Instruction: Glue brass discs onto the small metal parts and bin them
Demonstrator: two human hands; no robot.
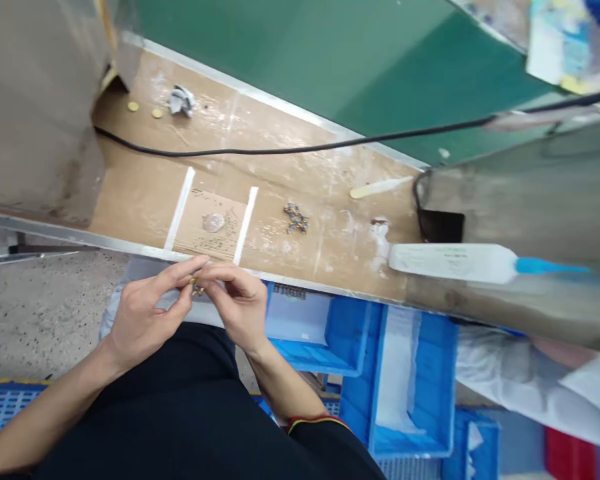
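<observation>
Pinching: small metal part [196, 287] is held between fingertips of left hand [140, 320] and right hand [237, 307], just off the edge of the surface [130, 193], above the lap | Risk: part may be dropped into the blue bins [353, 330] if grip is loosened.

A single camera sits on the person's head and looks steeply down and forward. It is close to the left hand [140, 320] and right hand [235, 303], which meet on a small part [196, 287] at lower centre, just above the dark lap. The view is rolled, so the bench [140, 193] edge runs aslant from left down to right. Further off, a green surface [360, 67] fills the top. The floor [40, 307] shows at lower left and blue crates [410, 380] under the bench at lower right.
</observation>
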